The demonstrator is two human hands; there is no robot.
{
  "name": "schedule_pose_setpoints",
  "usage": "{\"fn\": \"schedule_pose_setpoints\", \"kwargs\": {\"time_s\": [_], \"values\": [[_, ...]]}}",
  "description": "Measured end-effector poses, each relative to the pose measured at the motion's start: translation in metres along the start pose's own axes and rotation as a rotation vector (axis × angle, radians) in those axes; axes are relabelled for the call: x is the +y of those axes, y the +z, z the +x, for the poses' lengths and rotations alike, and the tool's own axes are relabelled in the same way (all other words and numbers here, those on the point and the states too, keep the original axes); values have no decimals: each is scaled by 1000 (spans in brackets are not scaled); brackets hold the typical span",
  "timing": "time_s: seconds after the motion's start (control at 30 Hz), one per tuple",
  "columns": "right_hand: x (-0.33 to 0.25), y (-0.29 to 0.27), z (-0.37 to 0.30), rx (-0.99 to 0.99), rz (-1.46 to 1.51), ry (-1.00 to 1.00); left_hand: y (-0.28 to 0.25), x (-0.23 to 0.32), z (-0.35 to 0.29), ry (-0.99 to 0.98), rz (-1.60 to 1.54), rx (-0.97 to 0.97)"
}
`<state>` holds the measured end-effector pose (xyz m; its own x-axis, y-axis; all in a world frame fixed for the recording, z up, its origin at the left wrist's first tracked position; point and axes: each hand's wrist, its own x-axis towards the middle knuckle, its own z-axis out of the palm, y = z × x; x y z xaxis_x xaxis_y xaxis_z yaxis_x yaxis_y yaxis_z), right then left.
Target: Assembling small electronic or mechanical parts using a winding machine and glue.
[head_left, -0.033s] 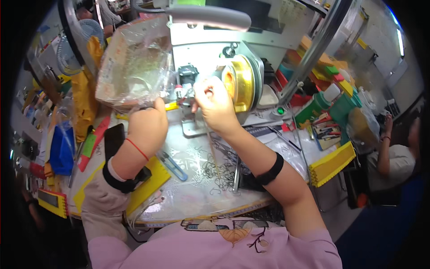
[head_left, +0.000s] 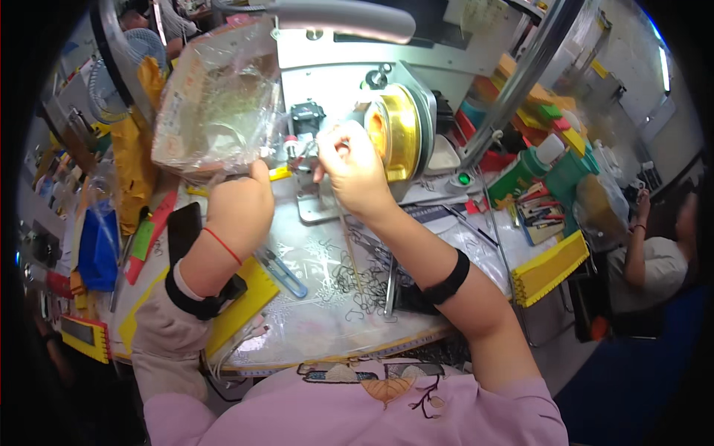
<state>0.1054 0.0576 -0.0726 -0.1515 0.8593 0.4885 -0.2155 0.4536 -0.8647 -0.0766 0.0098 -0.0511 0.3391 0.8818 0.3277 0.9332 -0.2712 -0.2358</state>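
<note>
we have both hands close to a small black-topped fixture and a yellow spool.
our right hand has its fingers curled in together just beside the fixture, which stands at its eleven o'clock, with the spool close by at its two o'clock; our left hand stretches one finger toward the plastic-wrapped box at about its twelve o'clock, its other fingers tucked out of sight. with the fingertips hidden or lost in glare, we cannot tell whether either hand grips anything. dark bent wires lie loose at the right hand's six o'clock, and a blue-handled tool at the left hand's five.
</note>
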Motion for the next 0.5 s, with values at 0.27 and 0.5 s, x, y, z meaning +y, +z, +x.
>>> {"fn": "schedule_pose_setpoints", "kwargs": {"time_s": [0.27,0.5], "values": [[-13,-5,-3,38,-63,5,-1,1,9,73,-121,-182],[-119,-23,-80,-235,-8,434,-69,-2,-9,160,-273,-389]]}}
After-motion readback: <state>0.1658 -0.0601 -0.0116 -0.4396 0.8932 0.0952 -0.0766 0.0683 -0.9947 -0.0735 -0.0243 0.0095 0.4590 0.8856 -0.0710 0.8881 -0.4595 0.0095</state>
